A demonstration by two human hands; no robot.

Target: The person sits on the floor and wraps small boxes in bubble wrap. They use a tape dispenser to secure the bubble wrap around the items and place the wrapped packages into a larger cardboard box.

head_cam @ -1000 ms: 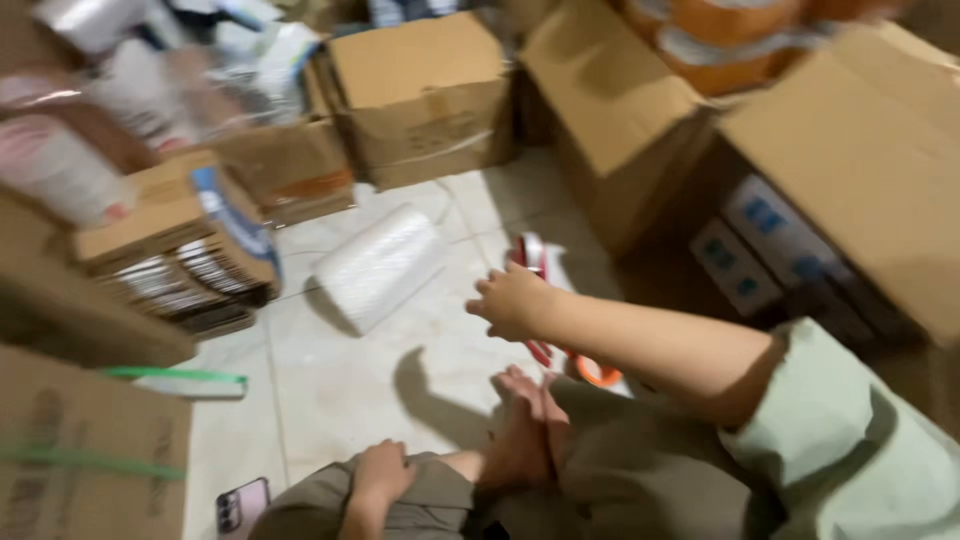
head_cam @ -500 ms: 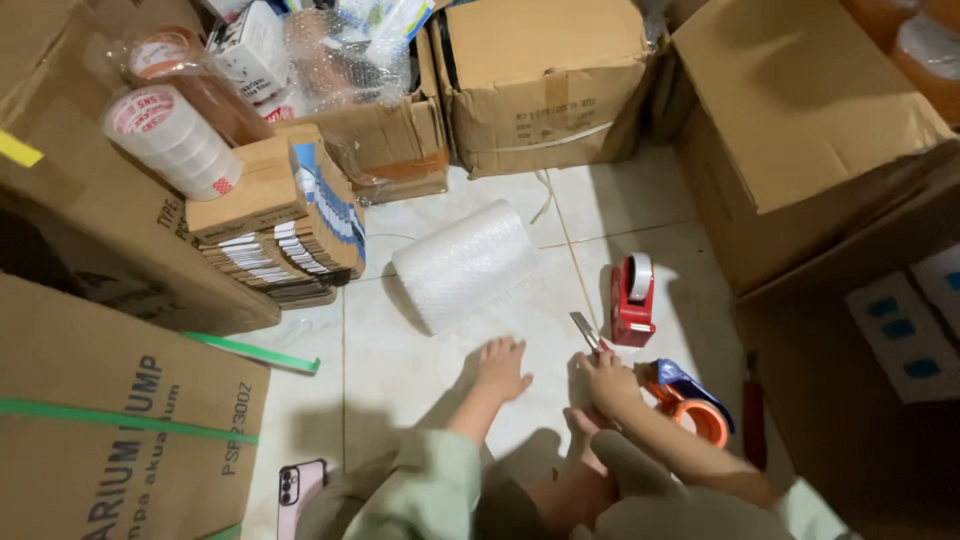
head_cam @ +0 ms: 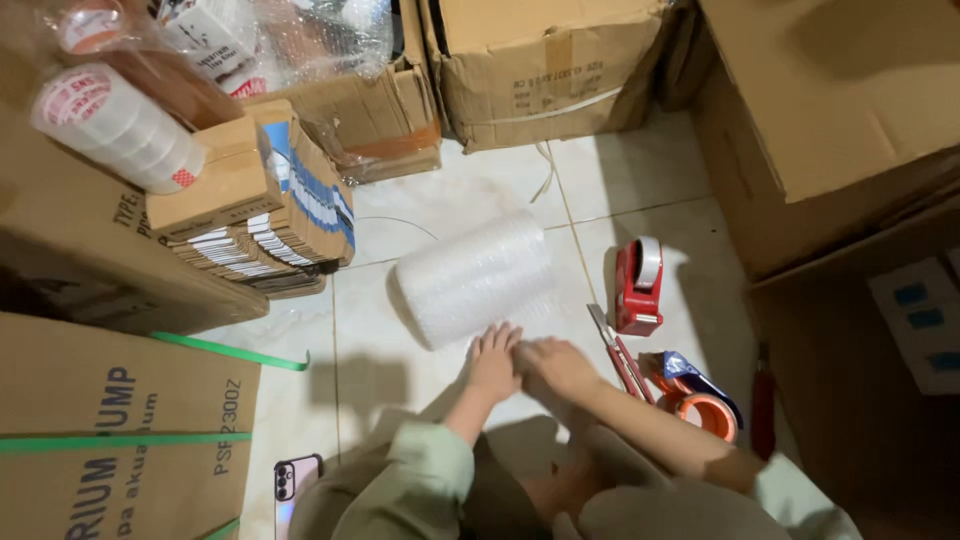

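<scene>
The roll of bubble wrap (head_cam: 475, 278) lies on the tiled floor (head_cam: 400, 370), in front of the person, its loose sheet spread toward the knees. The left hand (head_cam: 493, 362) and the right hand (head_cam: 558, 365) rest flat on this sheet, fingers open, side by side and touching each other. Just right of them lie a red box cutter (head_cam: 620, 355), a red tape dispenser (head_cam: 638, 287) and an orange tape roll (head_cam: 700, 408). Cardboard boxes (head_cam: 540, 60) stand around.

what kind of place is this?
Likely a home packing or storeroom floor: stacked cardboard boxes, a bubble wrap roll on the floor tiles, and a red tape dispenser.
</scene>
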